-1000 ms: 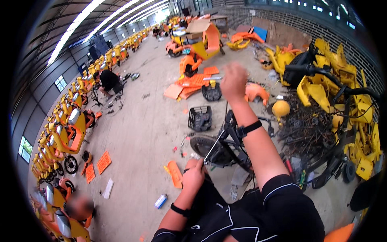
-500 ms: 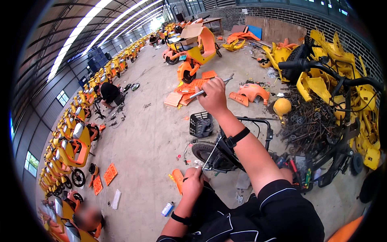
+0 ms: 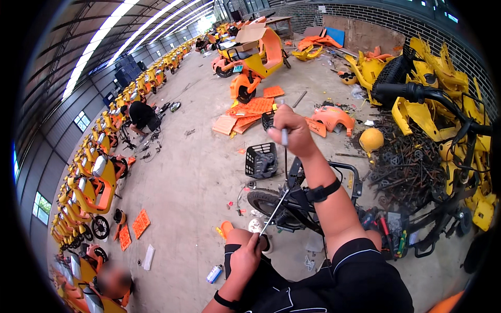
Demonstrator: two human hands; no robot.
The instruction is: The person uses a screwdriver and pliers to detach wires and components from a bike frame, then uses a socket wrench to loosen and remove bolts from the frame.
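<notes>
My right hand point(image 3: 293, 130), raised ahead of me, is closed around a metal hand tool with a grey grip point(image 3: 284, 137). The tool's thin dark shaft runs down to the bare black vehicle frame point(image 3: 308, 201); its exact kind is blurred. Lower down, by my knee, my left hand point(image 3: 246, 255) grips a long slim silver tool point(image 3: 273, 214). The far end of that tool meets the frame just above the wheel point(image 3: 263, 201), close to where the upright shaft comes down. Fine contact at the two tips is too small to make out.
A black basket point(image 3: 261, 160) lies beyond the wheel. Orange panels point(image 3: 250, 109), a yellow helmet point(image 3: 371, 140) and a heap of dark metal parts point(image 3: 404, 169) lie ahead and right. Handlebars point(image 3: 417, 94) jut in at right. A spray can point(image 3: 214, 274) stands near my left forearm.
My right hand has come down and slightly right, and its tool has swung from slanting across to upright over the frame. The left hand's tool still reaches to the frame.
</notes>
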